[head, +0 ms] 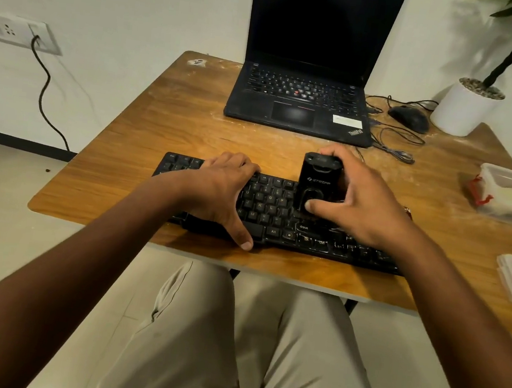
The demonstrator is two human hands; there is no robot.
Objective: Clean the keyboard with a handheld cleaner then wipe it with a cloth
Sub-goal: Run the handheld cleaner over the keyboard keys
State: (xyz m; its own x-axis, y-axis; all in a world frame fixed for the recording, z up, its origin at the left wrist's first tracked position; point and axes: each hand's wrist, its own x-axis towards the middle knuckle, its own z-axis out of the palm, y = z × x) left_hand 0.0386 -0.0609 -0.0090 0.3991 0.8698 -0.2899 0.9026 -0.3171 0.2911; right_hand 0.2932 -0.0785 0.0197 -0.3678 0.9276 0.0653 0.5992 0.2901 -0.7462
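Beige-trousered knees sat nearest. Left hand [220, 189] pressed flat, steadying the black plastic keyboard [273, 215]; right hand [354, 202] gripped the black handheld cleaner [316, 181] upright on the keys. Slow, overlapping passes would probably work best.

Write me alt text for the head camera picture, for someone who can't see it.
A person's right hand grips a black handheld cleaner standing on a black keyboard, while the left hand rests on the keys. Behind, on the wooden table, sit an open laptop and a mouse.
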